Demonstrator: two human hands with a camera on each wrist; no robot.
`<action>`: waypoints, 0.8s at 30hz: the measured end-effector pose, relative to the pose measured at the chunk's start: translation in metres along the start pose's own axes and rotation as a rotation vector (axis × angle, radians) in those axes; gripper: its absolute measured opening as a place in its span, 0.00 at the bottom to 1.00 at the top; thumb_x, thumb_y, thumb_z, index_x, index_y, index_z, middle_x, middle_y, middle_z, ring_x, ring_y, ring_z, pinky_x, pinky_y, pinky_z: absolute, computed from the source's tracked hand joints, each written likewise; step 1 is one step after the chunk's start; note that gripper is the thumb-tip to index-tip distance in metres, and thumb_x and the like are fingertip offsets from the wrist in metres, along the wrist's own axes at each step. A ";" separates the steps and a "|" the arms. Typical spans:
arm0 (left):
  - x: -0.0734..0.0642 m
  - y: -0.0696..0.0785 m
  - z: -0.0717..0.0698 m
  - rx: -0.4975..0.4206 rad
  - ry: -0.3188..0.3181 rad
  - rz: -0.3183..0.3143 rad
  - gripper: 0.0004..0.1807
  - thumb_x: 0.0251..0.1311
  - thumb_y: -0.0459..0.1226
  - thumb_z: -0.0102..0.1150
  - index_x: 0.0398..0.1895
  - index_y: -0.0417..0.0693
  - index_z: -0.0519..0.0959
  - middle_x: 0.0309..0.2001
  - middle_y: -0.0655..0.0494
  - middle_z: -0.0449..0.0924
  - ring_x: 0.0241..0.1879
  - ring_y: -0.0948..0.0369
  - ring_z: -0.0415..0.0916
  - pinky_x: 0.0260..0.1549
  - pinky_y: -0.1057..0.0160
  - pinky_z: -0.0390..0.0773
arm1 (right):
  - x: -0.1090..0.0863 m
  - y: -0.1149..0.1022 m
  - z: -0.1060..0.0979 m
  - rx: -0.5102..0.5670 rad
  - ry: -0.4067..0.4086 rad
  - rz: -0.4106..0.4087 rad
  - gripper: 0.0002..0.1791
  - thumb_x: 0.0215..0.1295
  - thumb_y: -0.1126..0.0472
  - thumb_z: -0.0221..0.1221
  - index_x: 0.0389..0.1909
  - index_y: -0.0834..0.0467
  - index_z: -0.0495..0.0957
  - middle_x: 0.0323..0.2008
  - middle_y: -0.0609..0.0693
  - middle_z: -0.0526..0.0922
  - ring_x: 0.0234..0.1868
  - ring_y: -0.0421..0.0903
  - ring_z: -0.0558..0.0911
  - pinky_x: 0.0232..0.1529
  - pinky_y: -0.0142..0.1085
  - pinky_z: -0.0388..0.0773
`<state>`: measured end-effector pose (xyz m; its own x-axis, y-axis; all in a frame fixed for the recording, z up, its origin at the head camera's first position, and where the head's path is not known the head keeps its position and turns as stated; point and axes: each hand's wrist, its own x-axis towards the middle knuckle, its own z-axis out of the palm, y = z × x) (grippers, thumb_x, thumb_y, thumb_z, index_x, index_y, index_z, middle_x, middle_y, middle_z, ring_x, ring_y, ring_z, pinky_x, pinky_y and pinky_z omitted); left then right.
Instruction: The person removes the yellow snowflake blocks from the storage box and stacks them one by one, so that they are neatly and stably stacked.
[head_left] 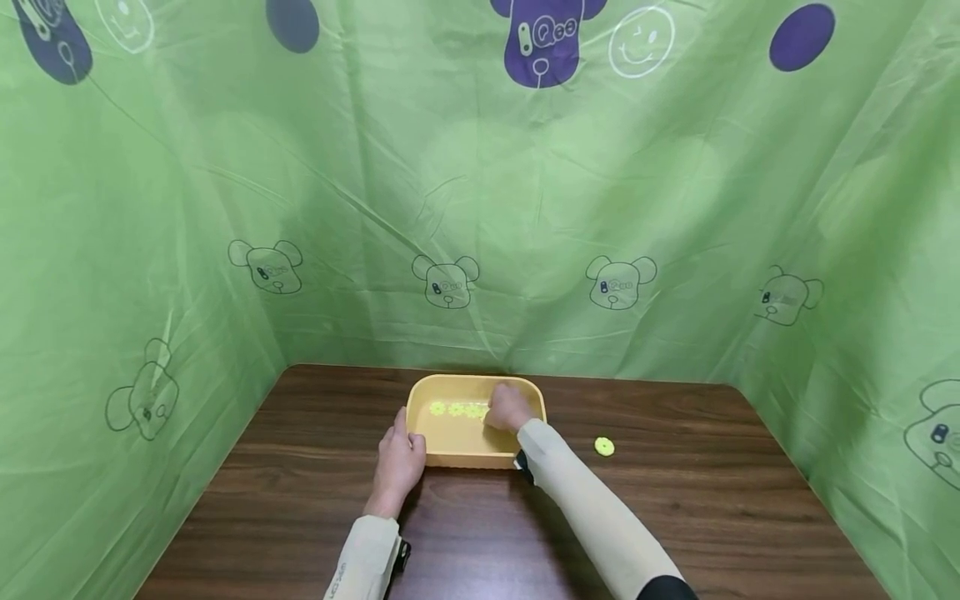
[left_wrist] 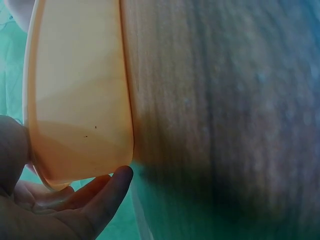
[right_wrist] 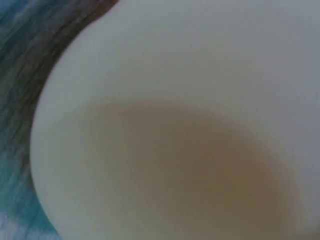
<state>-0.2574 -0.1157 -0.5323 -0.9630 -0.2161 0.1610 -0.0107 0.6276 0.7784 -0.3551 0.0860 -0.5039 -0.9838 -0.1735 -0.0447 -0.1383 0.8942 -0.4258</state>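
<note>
A shallow yellow tray (head_left: 450, 437) sits on the dark wooden table, with a row of several small yellow-green flower-shaped pieces (head_left: 456, 409) along its far half. My left hand (head_left: 400, 462) grips the tray's left end; the left wrist view shows the thumb (left_wrist: 11, 150) at one side of the rim and fingers (left_wrist: 107, 197) against the outside. Inside the tray, my right hand (head_left: 508, 407) reaches down at the right end of the row, its fingers pointing inward. Its fingertips are hidden, and the right wrist view shows only a blurred, close tray wall (right_wrist: 150, 60).
One round yellow-green piece (head_left: 604, 447) with a centre hole lies on the table (head_left: 675, 500) right of the tray, beside my right forearm. Green printed curtains (head_left: 525, 192) enclose the table at the back and both sides.
</note>
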 end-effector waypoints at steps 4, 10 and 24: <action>0.002 0.000 -0.001 0.005 0.013 0.008 0.34 0.67 0.34 0.45 0.77 0.34 0.58 0.61 0.27 0.73 0.60 0.35 0.74 0.57 0.39 0.75 | -0.003 0.000 -0.004 0.029 0.005 -0.028 0.21 0.47 0.69 0.68 0.12 0.51 0.65 0.16 0.43 0.64 0.19 0.41 0.63 0.20 0.32 0.60; 0.002 0.001 -0.002 0.012 0.006 0.000 0.34 0.68 0.34 0.44 0.77 0.34 0.58 0.63 0.26 0.72 0.61 0.34 0.73 0.59 0.39 0.74 | -0.008 0.006 -0.014 0.096 0.056 -0.141 0.06 0.47 0.73 0.59 0.23 0.60 0.75 0.22 0.49 0.75 0.22 0.42 0.68 0.25 0.33 0.65; 0.001 0.000 -0.002 0.030 -0.018 0.010 0.34 0.67 0.34 0.44 0.77 0.32 0.57 0.62 0.26 0.72 0.60 0.35 0.74 0.58 0.39 0.74 | -0.030 0.079 -0.092 0.333 0.173 -0.128 0.08 0.61 0.61 0.69 0.39 0.59 0.83 0.35 0.52 0.87 0.36 0.46 0.83 0.41 0.39 0.80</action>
<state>-0.2577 -0.1175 -0.5314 -0.9677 -0.1969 0.1574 -0.0092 0.6518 0.7584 -0.3474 0.2000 -0.4531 -0.9697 -0.1774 0.1681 -0.2442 0.6820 -0.6894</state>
